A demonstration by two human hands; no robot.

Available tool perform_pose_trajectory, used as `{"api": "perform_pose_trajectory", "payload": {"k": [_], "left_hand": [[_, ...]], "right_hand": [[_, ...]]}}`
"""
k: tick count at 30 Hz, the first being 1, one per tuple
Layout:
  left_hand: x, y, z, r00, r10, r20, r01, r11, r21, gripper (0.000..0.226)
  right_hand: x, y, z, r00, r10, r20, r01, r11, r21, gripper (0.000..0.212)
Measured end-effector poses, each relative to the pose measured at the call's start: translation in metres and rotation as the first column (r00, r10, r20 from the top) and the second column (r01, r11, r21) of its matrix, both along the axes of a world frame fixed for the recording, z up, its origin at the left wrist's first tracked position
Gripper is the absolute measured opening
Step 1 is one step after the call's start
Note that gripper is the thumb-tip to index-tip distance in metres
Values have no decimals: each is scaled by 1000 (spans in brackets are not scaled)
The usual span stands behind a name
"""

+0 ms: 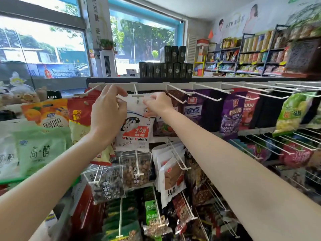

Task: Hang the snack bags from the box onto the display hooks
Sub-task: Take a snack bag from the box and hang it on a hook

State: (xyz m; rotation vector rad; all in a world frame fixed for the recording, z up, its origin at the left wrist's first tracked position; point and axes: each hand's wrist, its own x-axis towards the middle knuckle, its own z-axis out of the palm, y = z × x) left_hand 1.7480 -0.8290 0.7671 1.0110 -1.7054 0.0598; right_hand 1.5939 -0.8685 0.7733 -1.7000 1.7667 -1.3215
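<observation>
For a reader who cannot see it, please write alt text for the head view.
Two bare hands hold a white rabbit bag at a top-row hook: the left hand grips its upper left edge, the right hand its upper right. More snack bags hang on hooks around it; store shelves stand behind.

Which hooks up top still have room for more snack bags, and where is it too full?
The bare top hook right of the White Rabbit bag is free, and the long hooks above the purple bags have bare wire in front. The lower rows are crowded. Both hands hold the bag.
</observation>
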Motion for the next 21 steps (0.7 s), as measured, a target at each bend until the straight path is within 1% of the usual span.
{"api": "perform_pose_trajectory", "payload": {"k": [2, 4, 5, 6, 7, 8, 9, 10, 11, 12, 14, 16, 18, 21], "left_hand": [[-4, 14, -16, 991, -94, 97, 103, 990, -96, 12], [-16, 19, -31, 953, -179, 245, 210, 972, -109, 12], [-26, 20, -36, 931, -207, 299, 244, 965, -91, 14], [-37, 21, -42, 911, -239, 336, 275, 959, -64, 16], [-49, 22, -46, 890, -272, 365, 305, 952, -35, 17], [-63, 25, -50, 864, -302, 402, 334, 943, -8, 19], [-76, 27, -55, 827, -330, 456, 360, 933, 21, 23], [-91, 29, -60, 783, -355, 510, 388, 920, 45, 30], [-105, 30, -66, 732, -376, 568, 413, 908, 69, 38], [-120, 31, -71, 680, -395, 617, 428, 898, 104, 42], [-155, 36, -86, 578, -458, 675, 460, 866, 193, 41], [-197, 48, -106, 500, -536, 680, 487, 824, 291, 44], [-246, 62, -131, 428, -592, 683, 503, 784, 364, 42], [-332, 92, -171, 316, -641, 700, 494, 741, 455, 32]], "right_hand": [[-13, 8, -6, 997, -70, -35, 63, 983, -175, 20], [-30, 24, -7, 991, -119, -63, 92, 941, -326, 23], [-38, 36, -6, 989, -116, -88, 77, 932, -354, 26], [-44, 48, -6, 988, -86, -125, 39, 940, -339, 28], [-48, 59, -7, 981, -38, -191, -20, 955, -295, 30], [-53, 69, -9, 957, 11, -291, -81, 971, -227, 32], [-60, 79, -12, 915, 51, -401, -119, 982, -147, 33], [-69, 88, -16, 867, 79, -491, -128, 990, -67, 34], [-82, 97, -19, 832, 91, -548, -112, 994, -5, 35], [-97, 107, -23, 814, 97, -573, -83, 995, 50, 35], [-139, 129, -38, 850, 125, -512, -21, 979, 204, 35], [-190, 153, -63, 892, 142, -429, 37, 924, 382, 31], [-247, 178, -92, 928, 99, -360, 101, 861, 498, 26], [-338, 222, -139, 973, -11, -231, 154, 777, 611, 23]]}}
